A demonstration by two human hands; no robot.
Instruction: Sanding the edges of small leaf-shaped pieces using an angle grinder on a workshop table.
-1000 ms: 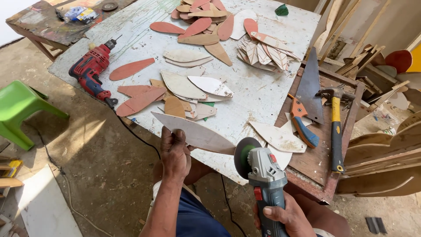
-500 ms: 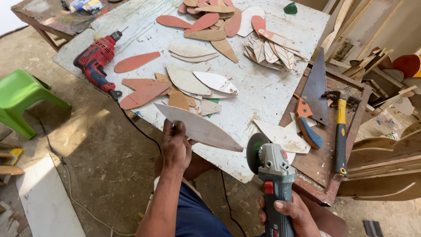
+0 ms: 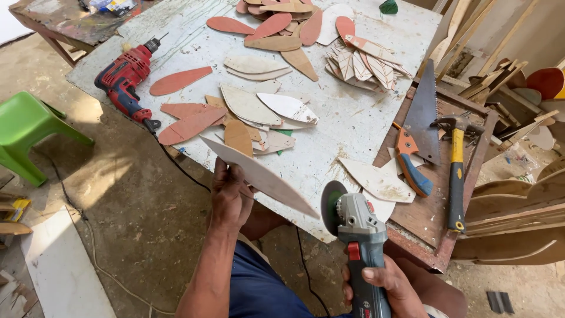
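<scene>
Below the table edge, left hand grips a leaf-shaped wooden blank. Right hand clasps the angle grinder. Edge sanding seems underway; contact needs steady alignment.

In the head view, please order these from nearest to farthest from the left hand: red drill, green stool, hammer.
From the left hand:
1. Red drill, up-left on the table edge.
2. Green stool, far left on the floor.
3. Hammer, far right on the brown board.

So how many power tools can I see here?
2. A red power drill lies on the left edge of the white table, and a grey angle grinder is in the right hand. The saw and hammer are hand tools. Others may be out of view.
</scene>
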